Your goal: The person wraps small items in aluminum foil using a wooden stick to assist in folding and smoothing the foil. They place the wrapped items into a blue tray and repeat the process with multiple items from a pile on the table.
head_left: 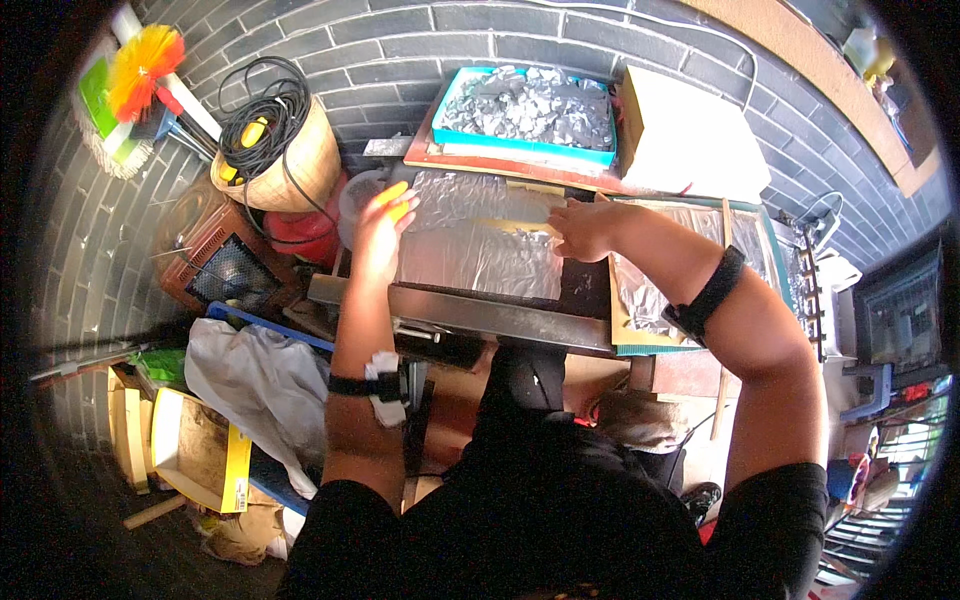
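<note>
Wrinkled silver foil [480, 260] lies in front of me on a dark work surface, with a yellowish strip showing between two foil areas. My left hand [380, 235] is at the foil's left edge, fingers raised and apart; orange covers sit on some fingertips. I see nothing held in it. My right hand [588, 228] reaches to the foil's right edge, next to the yellowish strip, its fingers bent and apart, touching or just over the sheet. Beside it, under my right forearm, more foil [645, 290] lies on a yellow-and-green board.
A blue tray [525, 150] full of silver flakes stands at the back, beside a pale box [690, 135]. A basket [300, 165] with coiled black cable is at left. A metal bar [460, 312] edges the work surface. A yellow box [200, 455] lies lower left.
</note>
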### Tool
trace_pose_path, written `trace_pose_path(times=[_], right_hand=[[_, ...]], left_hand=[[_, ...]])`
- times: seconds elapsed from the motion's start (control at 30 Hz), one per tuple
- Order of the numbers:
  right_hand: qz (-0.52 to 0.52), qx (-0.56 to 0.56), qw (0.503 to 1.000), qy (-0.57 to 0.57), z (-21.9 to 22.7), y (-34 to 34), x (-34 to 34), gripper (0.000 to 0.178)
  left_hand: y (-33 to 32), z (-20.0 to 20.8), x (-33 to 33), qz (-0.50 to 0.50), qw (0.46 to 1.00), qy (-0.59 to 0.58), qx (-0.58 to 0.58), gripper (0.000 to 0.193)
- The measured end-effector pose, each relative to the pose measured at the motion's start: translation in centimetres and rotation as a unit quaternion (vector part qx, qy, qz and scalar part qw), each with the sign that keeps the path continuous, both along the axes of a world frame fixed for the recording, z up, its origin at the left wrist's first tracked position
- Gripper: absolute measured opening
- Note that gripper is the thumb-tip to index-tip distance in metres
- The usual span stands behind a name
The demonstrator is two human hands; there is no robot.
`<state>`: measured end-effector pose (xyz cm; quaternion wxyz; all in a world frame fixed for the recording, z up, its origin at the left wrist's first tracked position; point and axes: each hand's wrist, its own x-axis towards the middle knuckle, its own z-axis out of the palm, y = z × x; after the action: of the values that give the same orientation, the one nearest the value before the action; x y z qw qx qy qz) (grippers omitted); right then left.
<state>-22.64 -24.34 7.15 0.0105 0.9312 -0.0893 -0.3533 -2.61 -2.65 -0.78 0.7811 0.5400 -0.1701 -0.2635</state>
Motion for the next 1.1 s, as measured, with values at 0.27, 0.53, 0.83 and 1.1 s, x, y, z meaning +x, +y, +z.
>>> trace_pose_path(times=[0.27, 0.53, 0.83, 1.1], right_hand=[[-0.038, 0.062, 0.989, -0.127, 2.8, -1.5, 0.2, 0.047], [0.007, 0.029, 0.972, -0.233, 9.1, -3.4, -0.6, 0.026], [-0.014, -0.058, 0.966, -0.253, 11.8, -4.9, -0.3, 0.032], [-0.056, -0.096, 0.977, -0.183, 11.6, -6.0, 2.0, 0.038]], left_hand=[[-0.7, -1.1, 2.9, 0.030, 0.977, 0.205, 0.049, 0.026], [-5.0, 8.5, -4.8, -0.207, 0.936, 0.086, -0.270, 0.032], [-8.7, 15.4, -1.8, -0.097, 0.889, 0.198, -0.400, 0.039], [-9.9, 10.5, 2.0, -0.114, 0.845, 0.312, -0.418, 0.036]])
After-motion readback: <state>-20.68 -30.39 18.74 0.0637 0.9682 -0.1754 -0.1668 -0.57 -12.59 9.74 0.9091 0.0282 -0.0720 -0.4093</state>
